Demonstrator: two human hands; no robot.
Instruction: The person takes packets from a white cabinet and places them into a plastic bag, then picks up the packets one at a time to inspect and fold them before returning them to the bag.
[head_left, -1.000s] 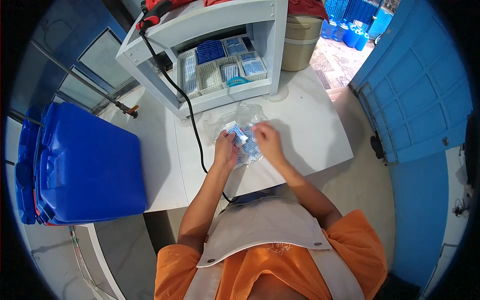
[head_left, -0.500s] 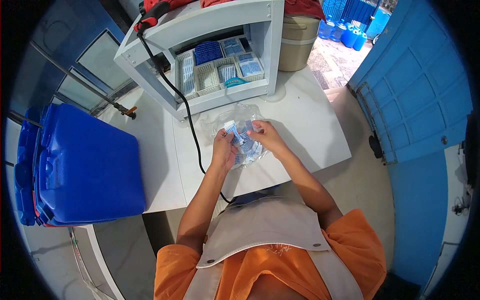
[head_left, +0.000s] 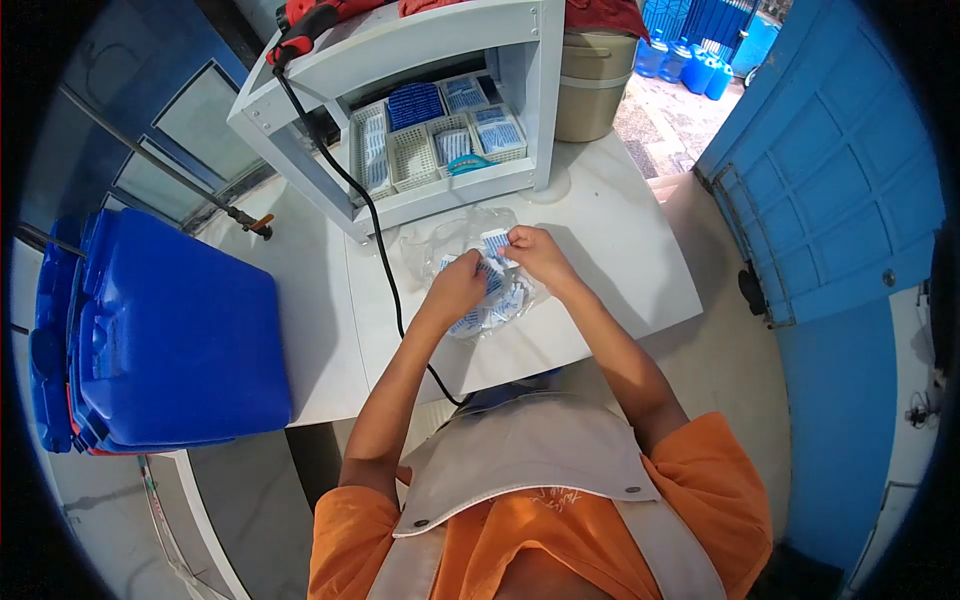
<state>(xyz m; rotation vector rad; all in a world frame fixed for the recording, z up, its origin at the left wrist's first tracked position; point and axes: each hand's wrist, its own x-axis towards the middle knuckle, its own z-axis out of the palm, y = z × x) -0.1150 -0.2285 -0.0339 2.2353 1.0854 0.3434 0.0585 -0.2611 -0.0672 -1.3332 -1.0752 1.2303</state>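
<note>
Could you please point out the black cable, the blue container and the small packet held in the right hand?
black cable (head_left: 383,250), head view, mid-run on the table.
blue container (head_left: 175,330), head view, broad top face.
small packet (head_left: 495,240), head view, its printed face.

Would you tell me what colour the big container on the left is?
The container is solid blue; the head view shows it.

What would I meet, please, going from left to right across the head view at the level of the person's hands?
Blue jerrycan → black cable → left hand → small blue-and-white packets on a clear plastic bag → right hand holding one packet → bare white tabletop → blue door.
</note>
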